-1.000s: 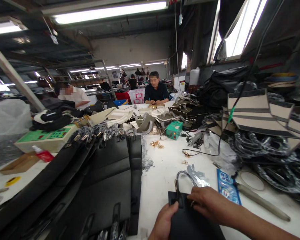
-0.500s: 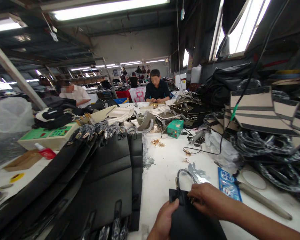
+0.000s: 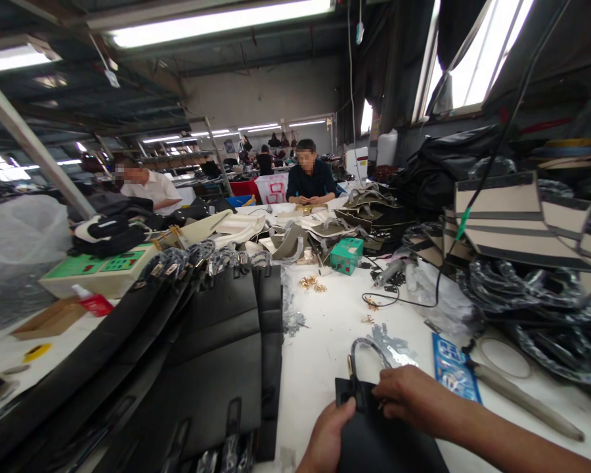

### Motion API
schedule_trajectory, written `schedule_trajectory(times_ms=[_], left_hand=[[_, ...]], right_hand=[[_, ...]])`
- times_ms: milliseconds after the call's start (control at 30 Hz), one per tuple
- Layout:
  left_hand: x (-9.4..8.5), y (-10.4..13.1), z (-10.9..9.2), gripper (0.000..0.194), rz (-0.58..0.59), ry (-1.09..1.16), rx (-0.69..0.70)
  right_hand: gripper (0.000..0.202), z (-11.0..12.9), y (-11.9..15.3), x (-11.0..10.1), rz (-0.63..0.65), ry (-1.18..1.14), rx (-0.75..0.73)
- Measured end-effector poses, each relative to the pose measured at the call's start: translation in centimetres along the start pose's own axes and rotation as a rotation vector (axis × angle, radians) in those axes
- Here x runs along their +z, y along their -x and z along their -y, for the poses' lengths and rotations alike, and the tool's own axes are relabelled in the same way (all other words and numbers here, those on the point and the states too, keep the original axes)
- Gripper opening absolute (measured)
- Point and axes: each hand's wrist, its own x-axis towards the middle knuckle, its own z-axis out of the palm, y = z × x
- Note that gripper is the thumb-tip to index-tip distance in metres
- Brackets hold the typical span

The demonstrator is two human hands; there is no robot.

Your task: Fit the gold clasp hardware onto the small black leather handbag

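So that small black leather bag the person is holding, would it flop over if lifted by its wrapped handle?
Probably not much: the small black leather bag shows flat panels and a straight top edge under the left hand and right hand. Its wrapped handle holds an arch unsupported, so seems stiff. It looks light.

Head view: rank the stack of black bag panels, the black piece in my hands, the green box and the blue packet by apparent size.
1. Stack of black bag panels, largest.
2. Black piece, though nearness to the camera inflates it.
3. Blue packet and green box look alike; unranked, since the box sits farther away.
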Motion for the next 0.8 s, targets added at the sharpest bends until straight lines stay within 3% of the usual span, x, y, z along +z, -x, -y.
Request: schedule_trajectory(times_ms=[133, 367, 533, 800], left_hand=[[0.3, 0.1, -0.1, 0.041, 0.016, 0.023, 0.003], [2.4, 1.4, -1.3, 0.041, -0.115, 0.055, -0.15], [2.5, 1.4, -1.5, 0.039, -0.142, 0.031, -0.187], [2.5, 1.4, -1.3, 0.039, -0.127, 0.025, -0.184]], right_hand=[[0.007, 0.2, 0.2, -0.4, 0.004, 0.025, -0.036], [0.016, -0.1, 0.2, -0.6, -0.023, -0.032, -0.014], [0.014, -0.4, 0.3, -0.6, -0.033, -0.071, 0.041], [0.013, 0.3, 0.2, -0.7, -0.032, 0.065, 0.032]])
